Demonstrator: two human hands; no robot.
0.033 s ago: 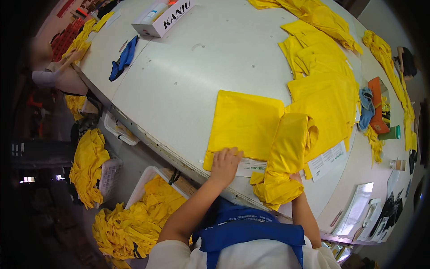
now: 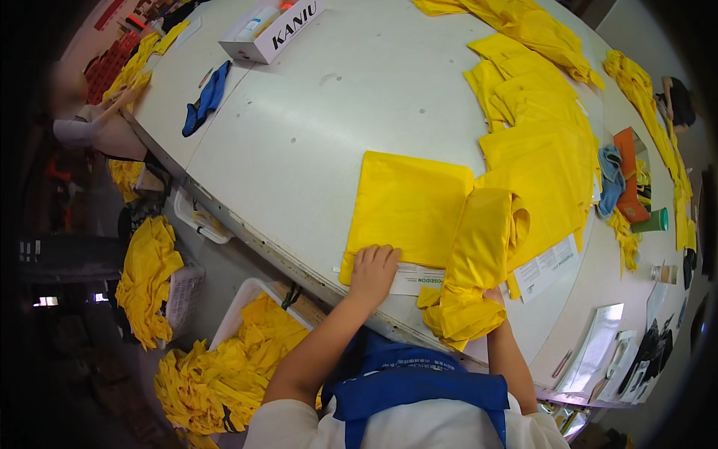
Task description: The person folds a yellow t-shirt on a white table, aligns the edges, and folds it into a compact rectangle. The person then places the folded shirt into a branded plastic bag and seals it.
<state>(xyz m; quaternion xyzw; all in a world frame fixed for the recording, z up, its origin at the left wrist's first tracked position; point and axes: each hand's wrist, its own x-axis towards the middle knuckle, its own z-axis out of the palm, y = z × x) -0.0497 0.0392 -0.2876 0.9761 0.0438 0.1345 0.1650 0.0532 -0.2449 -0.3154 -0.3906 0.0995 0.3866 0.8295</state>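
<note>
A folded square of yellow cloth (image 2: 411, 206) lies on the table in front of me. My left hand (image 2: 375, 271) rests on its near edge, the fingers laid out on the cloth. Beside the square's right side, a folded yellow strip (image 2: 479, 232) runs toward me and ends in a bunched heap at the table edge. My right hand (image 2: 496, 298) is at the right side of this bunch, and the cloth hides its fingers. A white printed card (image 2: 415, 280) shows partly under the square's near edge, between my hands.
Overlapping folded yellow pieces (image 2: 542, 161) spread along the right. A white box (image 2: 273, 34) and a blue cloth (image 2: 207, 99) lie farther off. Crates of yellow cloth (image 2: 250, 288) stand left below the table edge. Another person (image 2: 101, 131) handles yellow cloth at the far left.
The fingers of my left hand have drawn slightly closer together on the cloth. My right hand and the yellow cloth stay in place.
</note>
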